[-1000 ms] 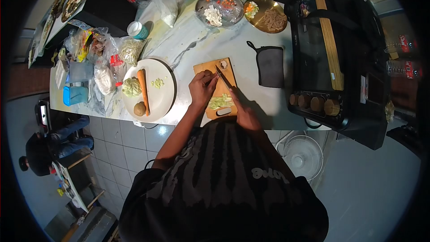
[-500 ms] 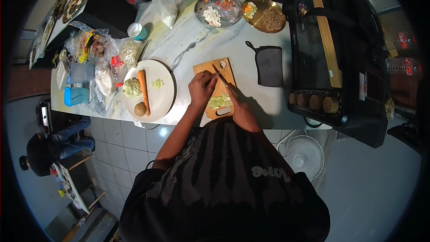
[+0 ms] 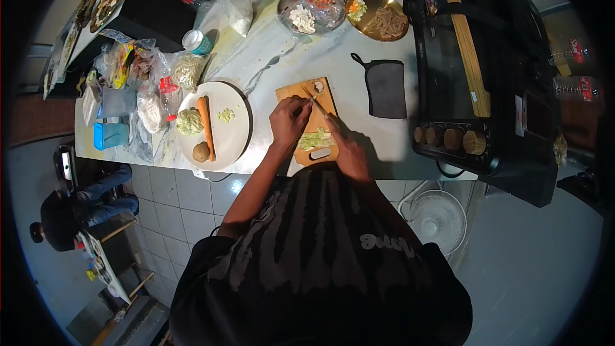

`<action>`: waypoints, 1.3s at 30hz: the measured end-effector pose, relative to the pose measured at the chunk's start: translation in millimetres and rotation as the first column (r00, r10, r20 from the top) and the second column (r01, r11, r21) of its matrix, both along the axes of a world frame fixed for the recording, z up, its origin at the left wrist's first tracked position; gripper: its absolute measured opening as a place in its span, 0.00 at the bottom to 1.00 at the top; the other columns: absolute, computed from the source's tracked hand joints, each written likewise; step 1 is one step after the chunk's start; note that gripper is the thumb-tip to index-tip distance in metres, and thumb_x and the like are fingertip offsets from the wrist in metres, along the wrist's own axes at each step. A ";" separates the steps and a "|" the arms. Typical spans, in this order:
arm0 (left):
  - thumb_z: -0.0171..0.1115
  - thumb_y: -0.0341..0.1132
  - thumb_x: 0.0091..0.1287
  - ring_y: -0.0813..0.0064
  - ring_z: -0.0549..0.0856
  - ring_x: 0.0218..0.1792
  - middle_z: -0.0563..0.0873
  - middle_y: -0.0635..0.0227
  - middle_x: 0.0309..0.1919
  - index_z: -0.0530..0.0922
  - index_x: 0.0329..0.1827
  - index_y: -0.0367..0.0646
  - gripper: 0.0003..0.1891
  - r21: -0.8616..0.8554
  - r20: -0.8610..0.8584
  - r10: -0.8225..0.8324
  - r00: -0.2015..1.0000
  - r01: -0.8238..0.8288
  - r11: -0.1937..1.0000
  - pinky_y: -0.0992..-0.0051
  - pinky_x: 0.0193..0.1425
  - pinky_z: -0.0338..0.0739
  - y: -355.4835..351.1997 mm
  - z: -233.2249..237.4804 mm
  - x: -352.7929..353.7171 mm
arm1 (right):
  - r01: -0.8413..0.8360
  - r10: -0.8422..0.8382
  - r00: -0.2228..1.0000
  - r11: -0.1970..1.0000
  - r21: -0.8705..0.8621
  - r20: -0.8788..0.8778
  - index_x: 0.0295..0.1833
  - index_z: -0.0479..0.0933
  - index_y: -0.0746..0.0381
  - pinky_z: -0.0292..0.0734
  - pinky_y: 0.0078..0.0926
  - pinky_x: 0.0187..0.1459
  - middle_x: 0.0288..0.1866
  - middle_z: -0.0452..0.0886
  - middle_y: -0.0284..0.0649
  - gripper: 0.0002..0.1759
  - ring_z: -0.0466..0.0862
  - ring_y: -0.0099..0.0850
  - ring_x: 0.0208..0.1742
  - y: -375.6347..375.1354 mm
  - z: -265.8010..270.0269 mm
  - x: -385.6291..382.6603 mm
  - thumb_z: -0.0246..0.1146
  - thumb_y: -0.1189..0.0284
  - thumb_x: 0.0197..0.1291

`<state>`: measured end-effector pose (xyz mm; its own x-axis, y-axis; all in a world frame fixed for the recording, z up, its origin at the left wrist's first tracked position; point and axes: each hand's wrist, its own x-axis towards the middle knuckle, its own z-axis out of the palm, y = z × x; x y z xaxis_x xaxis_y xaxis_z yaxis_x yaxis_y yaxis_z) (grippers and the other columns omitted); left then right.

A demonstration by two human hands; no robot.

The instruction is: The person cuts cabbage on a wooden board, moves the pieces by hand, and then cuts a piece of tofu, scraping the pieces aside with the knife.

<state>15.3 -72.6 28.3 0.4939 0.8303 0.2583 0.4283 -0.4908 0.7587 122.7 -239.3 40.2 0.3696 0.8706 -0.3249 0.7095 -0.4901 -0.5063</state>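
My right hand [image 3: 350,155] is wrapped round the handle of a knife [image 3: 313,98], whose blade slants up and left over a wooden cutting board [image 3: 325,129]. Close to the blade, my left hand [image 3: 288,118] is closed, its fingertips pinched together; whatever is between them is too small to make out. Pale green shredded vegetable [image 3: 314,139], possibly cabbage, lies on the near part of the board. A small whitish piece [image 3: 318,86] sits at its far right corner.
Left of the board, a white plate [image 3: 234,139] bears a carrot [image 3: 205,115], a piece of cabbage [image 3: 189,122] and a potato [image 3: 200,152]. Farther back are two metal plates of cut food. A dark pouch [image 3: 386,90] and a black oven [image 3: 448,70] stand right. Another person sits far left.
The fingers of my left hand have shifted slightly and the knife blade's angle has changed a little. The whole view has moved slightly.
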 end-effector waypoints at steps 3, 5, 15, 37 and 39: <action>0.74 0.35 0.65 0.65 0.87 0.33 0.88 0.64 0.34 0.90 0.40 0.41 0.07 -0.044 -0.030 0.008 1.000 -0.009 0.999 0.70 0.38 0.81 2.1 -3.0 -0.7 | 0.065 -0.066 0.997 0.998 0.023 0.037 0.85 0.48 0.33 0.81 0.56 0.43 0.52 0.79 0.65 0.53 0.85 0.62 0.44 -0.8 5.5 6.1 0.56 0.86 0.61; 0.74 0.35 0.64 0.66 0.87 0.32 0.88 0.64 0.34 0.91 0.41 0.42 0.08 -0.035 -0.024 0.006 1.000 -0.007 0.999 0.70 0.39 0.80 2.0 -5.1 -2.3 | 0.111 -0.113 0.993 0.993 0.041 0.038 0.85 0.48 0.32 0.80 0.57 0.42 0.53 0.79 0.65 0.55 0.85 0.63 0.45 -5.8 6.6 10.0 0.57 0.88 0.60; 0.73 0.33 0.61 0.67 0.83 0.29 0.85 0.65 0.28 0.90 0.44 0.42 0.10 -0.012 0.039 -0.012 0.999 0.013 1.000 0.69 0.37 0.78 2.3 -1.7 -3.3 | 0.200 -0.153 0.963 0.958 0.206 -0.222 0.85 0.53 0.41 0.77 0.55 0.40 0.46 0.81 0.66 0.45 0.83 0.65 0.44 -0.6 39.0 8.4 0.54 0.84 0.67; 0.73 0.32 0.63 0.68 0.87 0.31 0.89 0.64 0.32 0.90 0.38 0.40 0.06 -0.082 -0.007 0.026 1.000 -0.026 0.996 0.72 0.37 0.80 2.8 -6.9 -2.3 | 0.001 0.022 0.979 0.993 0.114 -0.201 0.86 0.49 0.40 0.80 0.58 0.46 0.63 0.77 0.66 0.54 0.83 0.67 0.50 -0.3 16.8 -2.3 0.56 0.88 0.57; 0.73 0.32 0.62 0.68 0.87 0.31 0.89 0.64 0.32 0.89 0.36 0.40 0.05 -0.068 -0.007 0.019 1.000 -0.019 0.998 0.72 0.37 0.80 3.1 -7.0 -1.5 | 0.016 -0.002 0.976 0.998 0.060 -0.219 0.86 0.50 0.40 0.78 0.59 0.45 0.58 0.79 0.66 0.53 0.84 0.65 0.46 1.2 20.9 -1.3 0.56 0.87 0.57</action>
<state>13.8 -69.5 21.2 0.4791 0.8551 0.1981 0.4421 -0.4301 0.7872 121.4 -238.1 61.1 0.3032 0.8883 -0.3450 0.5740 -0.4592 -0.6780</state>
